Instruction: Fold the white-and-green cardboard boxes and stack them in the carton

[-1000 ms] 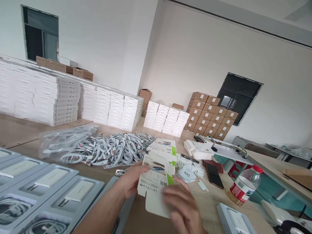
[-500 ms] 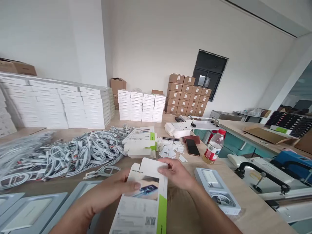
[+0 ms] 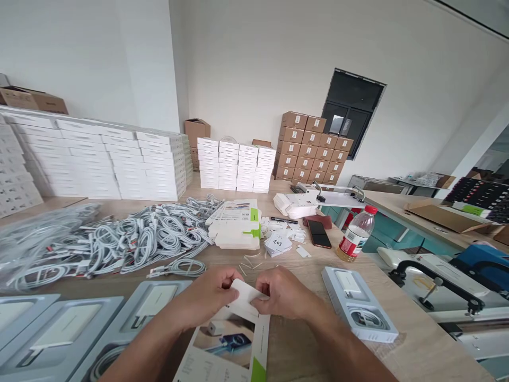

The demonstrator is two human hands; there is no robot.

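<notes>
A white printed carton (image 3: 225,345) with a phone picture and a green corner lies tilted in front of me. My left hand (image 3: 212,297) pinches the left edge of its white end flap, thumb on top. On the flap's right edge, my right hand (image 3: 280,292) closes with bent fingers and thumb. Left of the carton are grey trays (image 3: 91,323) holding white power adapters. To the right sits another tray (image 3: 360,302) with an adapter and a coiled cable. Beyond my hands lies a stack of flattened cartons (image 3: 234,228).
A heap of coiled cables (image 3: 151,239) covers the left of the table, with white boxes (image 3: 99,159) stacked behind. Folded cards (image 3: 278,243), a phone (image 3: 319,234) and a bottle (image 3: 356,233) stand or lie to the right. Sealing machines (image 3: 433,281) stand at far right.
Both hands have moved to the carton's end flap; the left slid up from the printed face. The view has shifted slightly, showing more of the trays at left.
</notes>
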